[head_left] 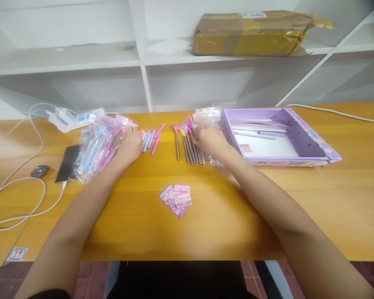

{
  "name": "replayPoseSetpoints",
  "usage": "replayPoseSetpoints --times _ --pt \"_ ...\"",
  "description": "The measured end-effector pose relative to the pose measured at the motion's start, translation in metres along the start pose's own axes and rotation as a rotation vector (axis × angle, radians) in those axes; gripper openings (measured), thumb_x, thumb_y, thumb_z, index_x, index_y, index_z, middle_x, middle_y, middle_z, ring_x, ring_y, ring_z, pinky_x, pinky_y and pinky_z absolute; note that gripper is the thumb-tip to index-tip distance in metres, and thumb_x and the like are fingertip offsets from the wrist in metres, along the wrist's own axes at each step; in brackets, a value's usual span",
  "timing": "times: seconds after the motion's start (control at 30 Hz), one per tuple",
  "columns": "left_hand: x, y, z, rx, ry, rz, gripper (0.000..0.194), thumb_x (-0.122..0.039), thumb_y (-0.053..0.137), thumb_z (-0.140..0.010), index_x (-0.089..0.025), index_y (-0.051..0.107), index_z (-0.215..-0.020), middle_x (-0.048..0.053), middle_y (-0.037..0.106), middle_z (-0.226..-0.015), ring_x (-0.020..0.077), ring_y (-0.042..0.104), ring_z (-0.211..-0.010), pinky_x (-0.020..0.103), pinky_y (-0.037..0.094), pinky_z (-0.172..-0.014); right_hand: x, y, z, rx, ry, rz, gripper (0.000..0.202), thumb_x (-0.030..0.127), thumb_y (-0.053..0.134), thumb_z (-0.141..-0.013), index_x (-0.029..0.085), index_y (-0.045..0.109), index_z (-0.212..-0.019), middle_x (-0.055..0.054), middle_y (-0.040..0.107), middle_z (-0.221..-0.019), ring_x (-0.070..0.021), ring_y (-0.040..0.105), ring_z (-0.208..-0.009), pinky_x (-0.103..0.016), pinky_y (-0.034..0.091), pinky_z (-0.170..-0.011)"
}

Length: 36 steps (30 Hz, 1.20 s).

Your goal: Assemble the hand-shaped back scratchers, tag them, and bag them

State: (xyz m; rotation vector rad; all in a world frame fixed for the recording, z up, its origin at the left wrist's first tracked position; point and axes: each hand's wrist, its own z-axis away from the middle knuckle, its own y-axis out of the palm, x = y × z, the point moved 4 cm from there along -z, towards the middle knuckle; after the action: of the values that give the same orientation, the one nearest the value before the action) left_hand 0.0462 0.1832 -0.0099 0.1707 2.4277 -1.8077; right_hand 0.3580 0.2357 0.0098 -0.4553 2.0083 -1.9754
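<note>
First voice: From the head view, your right hand point(209, 140) is over the right side of a bunch of metal sticks point(191, 153) with coloured, hand-shaped tops. For a tidy lift, pinch one stick near its top and draw it straight up, so the neighbours don't roll. Your left hand point(131, 145) would do best to steady the plastic bags point(92, 151) lightly, clear of the loose tubes point(155, 146).

Second voice: And where is everything around you? Your sticks lie close together mid-table point(127, 228), tops pointing away from you. Your hands are well apart: the left curls at the bags' right edge, the tubes just beyond it to the right. Whether either hand has closed on something, I cannot tell. The purple box point(286, 162) is right of your right hand; the small cards point(183, 200) lie nearer you, between your forearms.
</note>
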Motion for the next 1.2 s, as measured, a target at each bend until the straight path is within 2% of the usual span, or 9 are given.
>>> replayPoseSetpoints --times 0.1,0.3,0.43,0.53,0.67,0.8,0.87,0.97,1.2 --pt "0.016 -0.01 -0.009 0.007 -0.069 -0.054 0.047 -0.03 0.051 -0.104 -0.003 0.058 -0.143 0.031 0.061 -0.142 0.0452 0.06 -0.137 0.057 0.046 -0.12 0.0 0.009 -0.004 0.022 0.004 0.024 0.038 0.032 0.049 -0.112 0.009 0.071 -0.132 -0.027 0.08 -0.11 -0.0327 0.075 -0.098 -0.038 0.049 -0.083" --pt "0.075 -0.045 -0.024 0.009 -0.205 -0.166 0.048 -0.031 0.045 -0.103 -0.003 0.065 -0.137 0.031 0.065 -0.144 0.0447 0.057 -0.143 0.057 0.04 -0.126 0.001 0.008 -0.003 0.033 -0.017 0.008 0.041 0.039 0.052 -0.112 0.009 0.071 -0.132 -0.028 0.079 -0.113 -0.034 0.075 -0.101 -0.038 0.048 -0.084" --pt "0.096 -0.045 -0.024 0.104 -0.204 -0.222 0.046 -0.039 0.047 -0.103 -0.009 0.073 -0.126 0.03 0.07 -0.14 0.0463 0.056 -0.144 0.061 0.038 -0.125 0.002 0.006 -0.002 0.024 -0.011 -0.007 0.049 0.046 0.045 -0.114 0.008 0.072 -0.13 -0.025 0.079 -0.108 -0.0332 0.075 -0.098 -0.038 0.048 -0.081" --pt "0.096 -0.04 -0.023 0.124 -0.18 -0.276 0.052 -0.045 0.048 -0.103 -0.007 0.072 -0.129 0.032 0.068 -0.142 0.0471 0.054 -0.145 0.061 0.036 -0.125 0.002 0.005 -0.002 0.02 0.002 -0.016 0.052 0.048 0.044 -0.114 0.008 0.072 -0.13 -0.025 0.08 -0.107 -0.0324 0.074 -0.097 -0.038 0.048 -0.081" --pt "0.09 -0.037 -0.019 0.115 -0.201 -0.302 0.062 -0.053 0.055 -0.102 -0.006 0.065 -0.14 0.035 0.059 -0.152 0.0527 0.049 -0.145 0.066 0.037 -0.123 0.003 0.005 0.0 0.032 0.02 -0.024 0.043 0.041 0.051 -0.11 0.01 0.078 -0.12 -0.025 0.08 -0.105 -0.0348 0.075 -0.099 -0.04 0.049 -0.083" --pt "0.085 -0.039 -0.016 0.116 -0.224 -0.251 0.067 -0.065 0.063 -0.098 -0.013 0.067 -0.141 0.033 0.054 -0.155 0.0575 0.046 -0.147 0.07 0.039 -0.12 0.005 0.006 0.0 0.044 0.039 -0.048 0.035 0.035 0.057 -0.105 0.011 0.082 -0.11 -0.024 0.08 -0.101 -0.036 0.076 -0.097 -0.041 0.05 -0.081" --pt "0.081 -0.039 -0.016 0.12 -0.205 -0.225 0.065 -0.069 0.068 -0.095 -0.018 0.07 -0.134 0.03 0.054 -0.155 0.0582 0.043 -0.149 0.071 0.038 -0.121 0.005 0.004 0.0 0.052 0.055 -0.058 0.032 0.035 0.061 -0.103 0.012 0.082 -0.106 -0.023 0.08 -0.097 -0.0353 0.076 -0.093 -0.041 0.049 -0.078" --pt "0.076 -0.039 -0.016 0.141 -0.183 -0.217 0.059 -0.071 0.072 -0.091 -0.019 0.075 -0.118 0.029 0.056 -0.15 0.0585 0.042 -0.149 0.072 0.037 -0.122 0.003 -0.003 0.001 0.049 0.096 -0.114 0.027 0.034 0.063 -0.101 0.014 0.081 -0.097 -0.019 0.078 -0.089 -0.0306 0.073 -0.084 -0.038 0.046 -0.073" --pt "0.074 -0.037 -0.018 0.173 -0.198 -0.223 0.037 -0.053 0.082 -0.086 -0.017 0.076 -0.093 0.027 0.059 -0.146 0.0577 0.041 -0.151 0.07 0.038 -0.122 -0.002 -0.013 -0.002 -0.07 0.035 -0.458 0.023 0.028 0.061 -0.104 0.019 0.068 -0.084 -0.006 0.068 -0.075 -0.0174 0.053 -0.067 -0.034 0.036 -0.067"
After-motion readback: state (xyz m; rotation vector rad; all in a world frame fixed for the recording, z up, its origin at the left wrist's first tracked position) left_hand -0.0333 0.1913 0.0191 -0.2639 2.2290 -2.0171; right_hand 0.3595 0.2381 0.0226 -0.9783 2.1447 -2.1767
